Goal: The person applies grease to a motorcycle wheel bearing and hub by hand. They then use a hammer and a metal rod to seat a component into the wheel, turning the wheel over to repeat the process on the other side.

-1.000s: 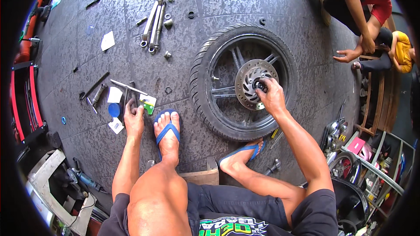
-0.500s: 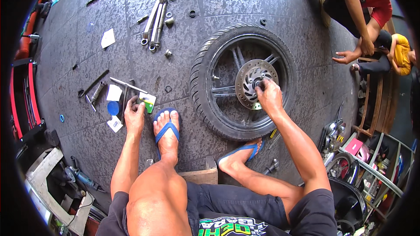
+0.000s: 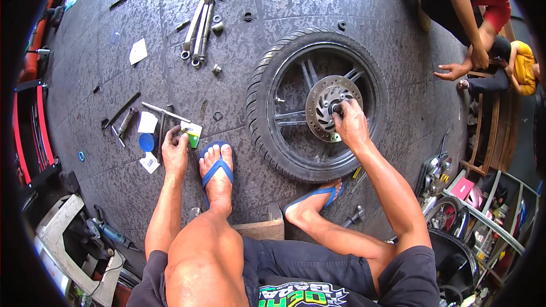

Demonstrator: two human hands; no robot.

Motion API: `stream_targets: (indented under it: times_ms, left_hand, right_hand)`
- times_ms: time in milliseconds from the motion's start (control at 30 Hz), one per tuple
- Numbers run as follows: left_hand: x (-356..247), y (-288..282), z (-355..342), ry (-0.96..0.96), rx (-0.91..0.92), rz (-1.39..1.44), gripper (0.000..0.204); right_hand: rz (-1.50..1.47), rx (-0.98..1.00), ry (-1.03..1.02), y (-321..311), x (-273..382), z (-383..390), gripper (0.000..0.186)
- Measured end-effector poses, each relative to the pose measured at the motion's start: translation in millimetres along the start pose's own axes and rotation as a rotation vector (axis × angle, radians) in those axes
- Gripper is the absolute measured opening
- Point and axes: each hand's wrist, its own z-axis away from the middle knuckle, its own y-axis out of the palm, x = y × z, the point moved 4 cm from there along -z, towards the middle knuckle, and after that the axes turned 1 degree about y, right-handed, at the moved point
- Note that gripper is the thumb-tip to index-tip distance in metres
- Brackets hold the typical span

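A motorcycle wheel (image 3: 265, 88) with a black tyre lies flat on the floor, its perforated brake disc (image 3: 317, 92) facing up. My right hand (image 3: 351, 122) reaches over the disc, fingers bent together at the hub in its centre. What those fingers grip there is hidden. Farther left, my left hand (image 3: 175, 152) hovers low with thumb and fingers curled around something small and dark that I cannot make out. Just beside its fingertips is a green and white packet (image 3: 193, 135). A T-handle wrench (image 3: 165, 111) and a blue round lid (image 3: 147, 141) lie close to this hand.
Several ring spanners (image 3: 196, 31) with loose nuts and spacers lie beyond. White paper (image 3: 138, 51) is left of them. An angle grinder (image 3: 111, 233) rests at lower left. A person in red (image 3: 480, 0) and another in yellow (image 3: 520, 65) are at right, above a parts rack (image 3: 495, 227).
The whole view has shifted very slightly. Both hands stay at the same places, the right at the hub and the left by the packet.
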Motion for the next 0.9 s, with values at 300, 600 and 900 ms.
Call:
stream_targets:
  times_ms: [300, 600, 900]
  left_hand:
    - [-18, 10, 0, 0.024, 0.031, 0.026, 0.039]
    - [11, -18, -2, 0.065, 0.002, 0.028, 0.031]
    - [3, -9, 9, 0.031, 0.022, -0.079, 0.031]
  right_hand:
    - [0.079, 0.084, -0.038, -6, 8, -6, 0.024]
    - [-0.239, 0.010, 0.592, -31, -119, 163, 0.048]
    - [-0.581, -0.486, 1.621, 85, -192, 431, 0.048]
